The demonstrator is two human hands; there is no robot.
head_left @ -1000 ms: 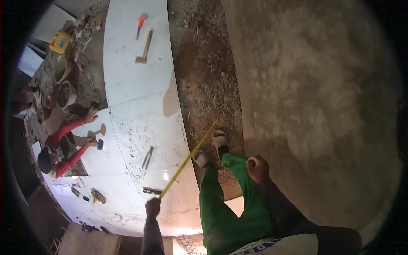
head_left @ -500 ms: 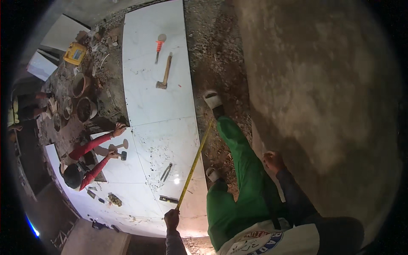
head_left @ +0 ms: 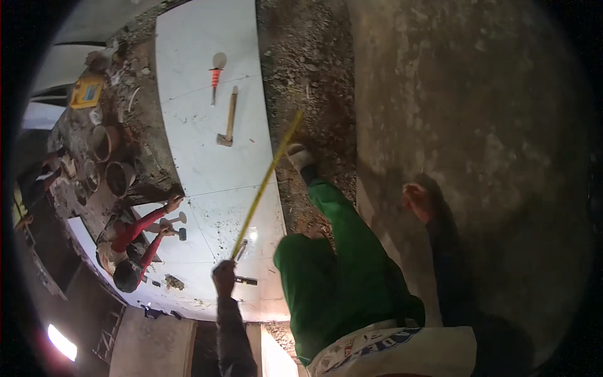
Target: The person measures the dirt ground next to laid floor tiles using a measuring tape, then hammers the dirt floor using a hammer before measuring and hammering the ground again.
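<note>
My left hand [head_left: 224,278] is closed on a yellow tape measure [head_left: 261,191], whose blade stretches up and right over the white tiles [head_left: 217,160] to the gravel strip. The tape's case is not distinguishable in the fist. Beside that hand lie a spirit level [head_left: 246,281] and pincers [head_left: 242,250], partly behind the tape. My right hand [head_left: 419,201] is up by the concrete wall, its fingers loosely bent and apart, with nothing visible in them; whether it touches the wall I cannot tell.
A hammer [head_left: 230,119] and an orange-gripped chisel [head_left: 215,78] lie on the far tiles. At left a co-worker in red sleeves [head_left: 147,220] crouches with a mallet [head_left: 182,234]. Buckets [head_left: 119,178] and a yellow jerrycan [head_left: 86,92] stand beyond. The wall [head_left: 477,113] bounds the right.
My view has shifted. My left hand has moved left and up with the tape, whose far end now reaches past my front foot. My right hand has risen along the wall.
</note>
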